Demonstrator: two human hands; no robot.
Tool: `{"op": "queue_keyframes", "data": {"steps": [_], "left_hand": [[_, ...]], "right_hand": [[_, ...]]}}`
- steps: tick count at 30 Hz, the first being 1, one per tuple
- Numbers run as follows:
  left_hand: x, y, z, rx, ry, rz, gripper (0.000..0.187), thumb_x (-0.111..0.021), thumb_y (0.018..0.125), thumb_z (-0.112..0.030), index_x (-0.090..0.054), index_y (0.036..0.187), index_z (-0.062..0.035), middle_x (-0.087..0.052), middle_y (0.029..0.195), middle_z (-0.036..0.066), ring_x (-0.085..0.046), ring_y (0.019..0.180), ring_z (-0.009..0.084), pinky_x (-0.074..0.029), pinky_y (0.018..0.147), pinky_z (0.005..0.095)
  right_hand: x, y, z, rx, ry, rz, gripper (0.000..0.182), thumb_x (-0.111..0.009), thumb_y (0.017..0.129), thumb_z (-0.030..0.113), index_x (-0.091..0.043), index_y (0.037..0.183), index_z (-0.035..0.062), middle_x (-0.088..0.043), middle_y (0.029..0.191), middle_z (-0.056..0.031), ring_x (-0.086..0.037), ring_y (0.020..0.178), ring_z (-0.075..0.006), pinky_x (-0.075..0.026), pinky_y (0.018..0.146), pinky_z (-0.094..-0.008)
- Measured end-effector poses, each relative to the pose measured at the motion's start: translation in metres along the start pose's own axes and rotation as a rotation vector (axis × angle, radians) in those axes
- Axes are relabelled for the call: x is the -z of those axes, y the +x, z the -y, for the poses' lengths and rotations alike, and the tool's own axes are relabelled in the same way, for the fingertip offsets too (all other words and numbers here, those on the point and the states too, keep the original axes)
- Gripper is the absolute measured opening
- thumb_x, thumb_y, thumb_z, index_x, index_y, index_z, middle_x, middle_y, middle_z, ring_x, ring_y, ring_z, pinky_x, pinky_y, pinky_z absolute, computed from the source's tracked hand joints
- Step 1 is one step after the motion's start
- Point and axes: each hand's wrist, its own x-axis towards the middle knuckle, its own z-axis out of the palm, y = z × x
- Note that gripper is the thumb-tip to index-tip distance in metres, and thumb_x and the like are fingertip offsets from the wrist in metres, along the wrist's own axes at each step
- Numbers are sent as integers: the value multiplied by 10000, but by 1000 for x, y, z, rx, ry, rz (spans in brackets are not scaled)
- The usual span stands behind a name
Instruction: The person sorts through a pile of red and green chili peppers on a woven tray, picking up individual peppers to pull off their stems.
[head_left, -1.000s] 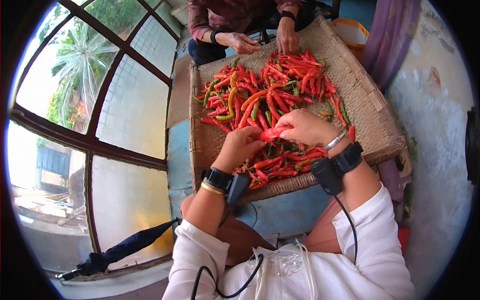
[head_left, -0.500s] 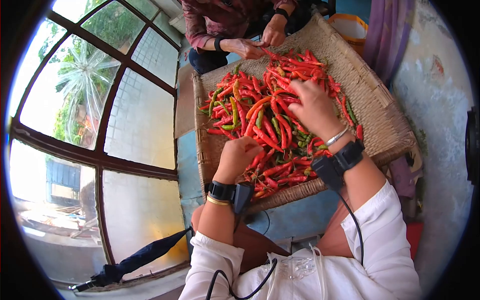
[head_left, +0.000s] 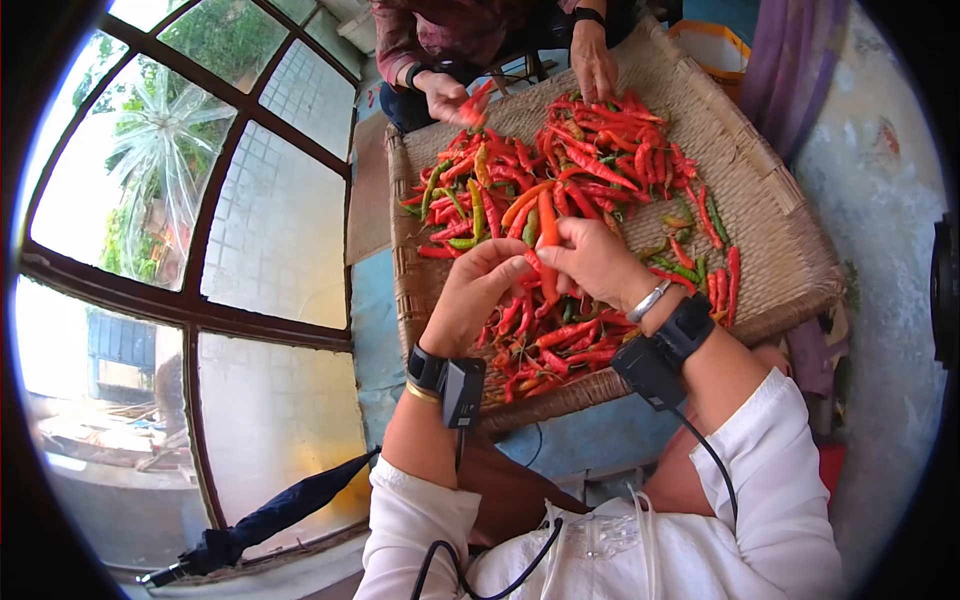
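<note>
My right hand (head_left: 600, 262) pinches an orange-red chili pepper (head_left: 548, 218) between thumb and fingers, above the heap. The fingertips of my left hand (head_left: 476, 288) are closed close beside it, almost meeting my right thumb; what they hold, if anything, is too small to make out. Under and around both hands lies a pile of red chili peppers (head_left: 570, 345), with some green and yellowish ones among them. They rest on a woven tray (head_left: 745, 190).
Across the tray, another person's hand (head_left: 445, 97) holds red peppers, and their other hand (head_left: 594, 68) reaches into the heap. A white bucket with an orange rim (head_left: 715, 50) stands behind. Windows (head_left: 270, 230) line the left, with a folded umbrella (head_left: 285, 510) below.
My right hand has come back from the upper heap toward my left hand, bringing a pepper. The other person's hands have separated, one lifting red peppers to the left.
</note>
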Motion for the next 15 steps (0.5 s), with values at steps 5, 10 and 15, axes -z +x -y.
{"op": "queue_keyframes", "data": {"steps": [5, 10, 15], "left_hand": [[-1, 3, 5, 129, 10, 119, 160, -532, 863, -136, -549, 1001, -57, -588, 813, -27, -528, 652, 29, -441, 600, 157], [-5, 13, 2, 130, 42, 166, 109, -533, 864, -145, -550, 923, -55, -584, 761, -16, -493, 606, 9, -373, 511, 136], [-9, 21, -5, 120, 142, 223, 111, -550, 855, -162, -548, 876, -53, -550, 695, -29, -473, 576, 18, -377, 503, 152]], "right_hand": [[1, 9, -6, -66, 180, -38, 165, -534, 812, 127, -541, 912, -4, -575, 717, -38, -534, 568, -80, -431, 455, -209], [2, 11, -8, -57, 353, -32, 146, -562, 814, 169, -559, 857, 28, -550, 659, -1, -494, 520, -38, -395, 421, -179], [16, 12, -5, -63, 367, -111, 173, -590, 808, 217, -574, 779, 48, -522, 583, 19, -446, 431, -26, -342, 359, -169]]}}
